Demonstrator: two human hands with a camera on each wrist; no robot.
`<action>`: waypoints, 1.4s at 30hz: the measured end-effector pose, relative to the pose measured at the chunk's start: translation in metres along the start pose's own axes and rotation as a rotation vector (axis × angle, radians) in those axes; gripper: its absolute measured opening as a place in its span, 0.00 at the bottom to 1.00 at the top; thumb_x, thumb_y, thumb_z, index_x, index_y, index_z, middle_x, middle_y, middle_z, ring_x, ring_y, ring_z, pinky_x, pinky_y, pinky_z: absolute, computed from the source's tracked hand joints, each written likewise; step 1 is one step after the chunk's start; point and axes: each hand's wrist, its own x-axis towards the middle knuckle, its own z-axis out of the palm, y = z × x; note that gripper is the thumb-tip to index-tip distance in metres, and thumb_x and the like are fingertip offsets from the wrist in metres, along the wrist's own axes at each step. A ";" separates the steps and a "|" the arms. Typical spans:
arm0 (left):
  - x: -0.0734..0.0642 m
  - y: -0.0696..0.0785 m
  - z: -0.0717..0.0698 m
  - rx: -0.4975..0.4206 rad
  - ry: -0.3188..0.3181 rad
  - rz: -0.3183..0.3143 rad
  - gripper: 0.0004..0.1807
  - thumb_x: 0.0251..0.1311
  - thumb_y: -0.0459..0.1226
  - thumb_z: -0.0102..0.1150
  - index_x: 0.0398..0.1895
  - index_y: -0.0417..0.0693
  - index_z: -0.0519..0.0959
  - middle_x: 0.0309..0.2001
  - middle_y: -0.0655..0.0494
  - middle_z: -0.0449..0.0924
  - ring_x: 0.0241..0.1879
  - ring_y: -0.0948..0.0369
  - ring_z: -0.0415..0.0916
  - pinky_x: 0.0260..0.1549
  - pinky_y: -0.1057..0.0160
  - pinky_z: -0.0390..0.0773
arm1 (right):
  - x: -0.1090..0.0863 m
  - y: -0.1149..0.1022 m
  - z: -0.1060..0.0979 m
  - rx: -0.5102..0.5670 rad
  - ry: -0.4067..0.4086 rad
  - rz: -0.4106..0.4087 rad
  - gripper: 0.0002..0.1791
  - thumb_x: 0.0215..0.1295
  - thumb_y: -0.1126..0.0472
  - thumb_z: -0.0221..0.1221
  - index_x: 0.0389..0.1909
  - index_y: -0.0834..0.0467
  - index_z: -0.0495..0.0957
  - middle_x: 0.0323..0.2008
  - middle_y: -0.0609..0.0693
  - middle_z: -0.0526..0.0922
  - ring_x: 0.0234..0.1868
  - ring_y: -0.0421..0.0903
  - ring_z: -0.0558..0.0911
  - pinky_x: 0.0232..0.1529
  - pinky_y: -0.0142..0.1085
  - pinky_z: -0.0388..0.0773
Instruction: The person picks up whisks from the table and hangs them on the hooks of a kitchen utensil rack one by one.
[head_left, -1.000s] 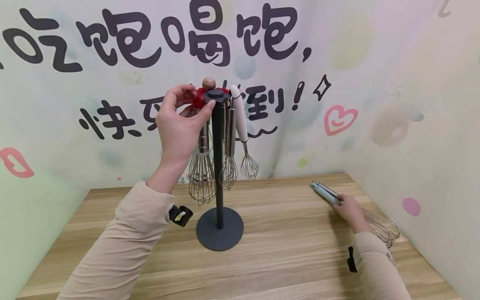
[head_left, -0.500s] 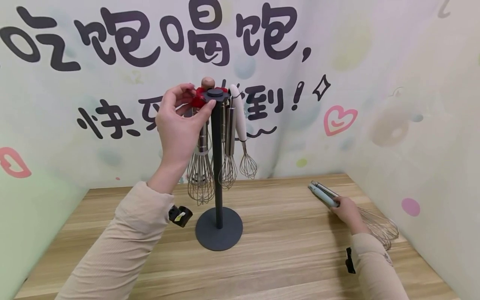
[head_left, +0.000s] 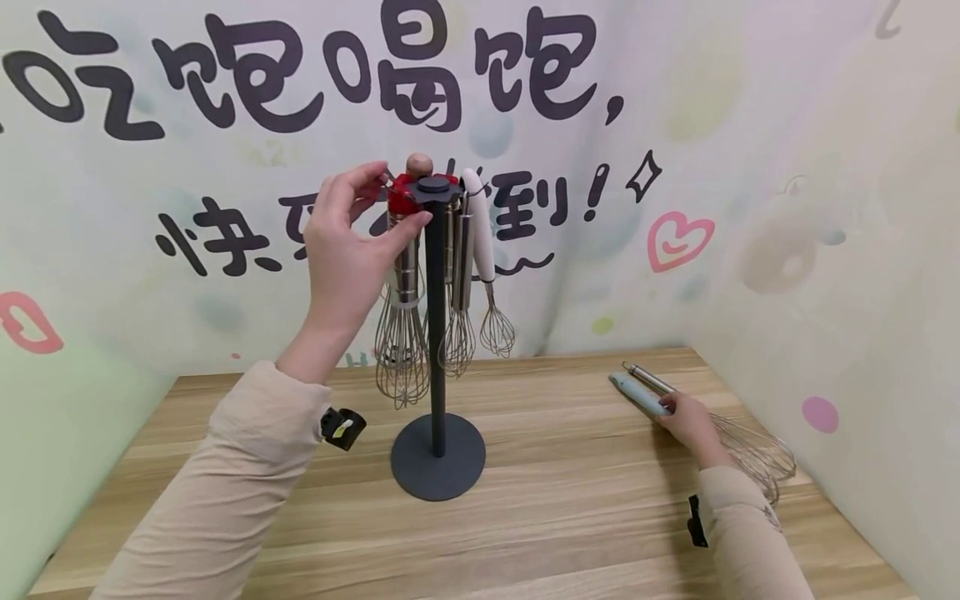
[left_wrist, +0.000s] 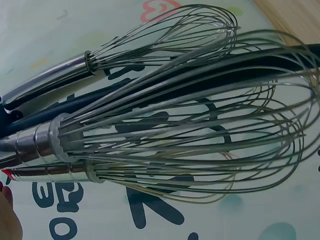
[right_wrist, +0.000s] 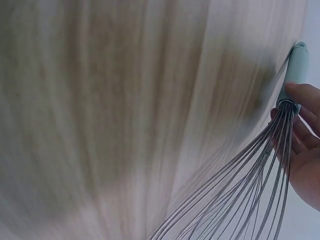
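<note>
A dark stand (head_left: pixel 437 350) with a round base bears several hanging whisks. At its top, my left hand (head_left: pixel 345 237) reaches round a red-topped metal whisk (head_left: pixel 407 267), thumb by the stand's hub and fingertips near a hook, fingers spread. Over on the right, my right hand (head_left: pixel 690 425) pinches the lower handle of a whisk with a light blue handle (head_left: pixel 637 392). In the right wrist view its thumb lies on that handle (right_wrist: pixel 297 67), just above the wires. Alongside lies a second whisk with a silver handle (head_left: pixel 649 377), partly hidden by the hand.
A white-handled small whisk (head_left: pixel 480 229) and a slim silver-handled whisk (head_left: pixel 462 258) hang on the stand's right side. The wooden table (head_left: pixel 555 467) meets a printed wall (head_left: pixel 750 167) at the back and sides. Large whisk wires (left_wrist: pixel 200 135) fill the left wrist view.
The light blue handle has shifted left, apart from the silver one, with my right hand. My left hand has drawn slightly left, its thumb lower and its fingers spread wider.
</note>
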 end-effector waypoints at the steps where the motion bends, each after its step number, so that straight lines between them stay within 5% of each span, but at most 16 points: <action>1: 0.000 0.000 -0.001 0.005 -0.004 0.003 0.31 0.48 0.35 0.72 0.56 0.32 0.73 0.49 0.39 0.75 0.51 0.53 0.74 0.58 0.68 0.76 | 0.000 0.000 0.000 -0.003 0.000 -0.001 0.18 0.56 0.68 0.60 0.45 0.76 0.74 0.39 0.72 0.79 0.39 0.63 0.79 0.45 0.55 0.76; 13: 0.004 -0.001 -0.003 -0.054 -0.042 -0.072 0.31 0.48 0.35 0.71 0.57 0.33 0.73 0.52 0.42 0.76 0.53 0.56 0.76 0.58 0.68 0.75 | -0.003 -0.003 0.000 0.019 -0.009 -0.008 0.18 0.56 0.70 0.60 0.45 0.77 0.74 0.39 0.72 0.80 0.40 0.63 0.79 0.46 0.54 0.77; 28: 0.004 0.003 0.000 -0.115 -0.036 -0.182 0.27 0.49 0.34 0.71 0.53 0.35 0.74 0.48 0.47 0.79 0.46 0.62 0.79 0.51 0.70 0.80 | -0.004 -0.030 -0.015 0.212 0.059 -0.021 0.19 0.60 0.69 0.58 0.51 0.76 0.73 0.47 0.73 0.78 0.49 0.67 0.79 0.48 0.53 0.79; 35: 0.002 0.005 0.002 -0.089 -0.015 -0.181 0.26 0.49 0.35 0.71 0.51 0.36 0.74 0.47 0.48 0.80 0.41 0.70 0.76 0.50 0.62 0.81 | 0.000 -0.048 -0.021 0.235 0.061 -0.003 0.22 0.65 0.64 0.56 0.57 0.73 0.71 0.53 0.72 0.76 0.55 0.67 0.77 0.50 0.53 0.79; 42: 0.002 0.008 0.003 -0.071 0.011 -0.163 0.26 0.48 0.35 0.72 0.50 0.36 0.75 0.46 0.47 0.80 0.39 0.72 0.75 0.47 0.71 0.79 | 0.002 -0.074 -0.033 0.288 0.110 -0.021 0.23 0.66 0.61 0.57 0.59 0.68 0.71 0.54 0.70 0.76 0.55 0.65 0.78 0.48 0.50 0.81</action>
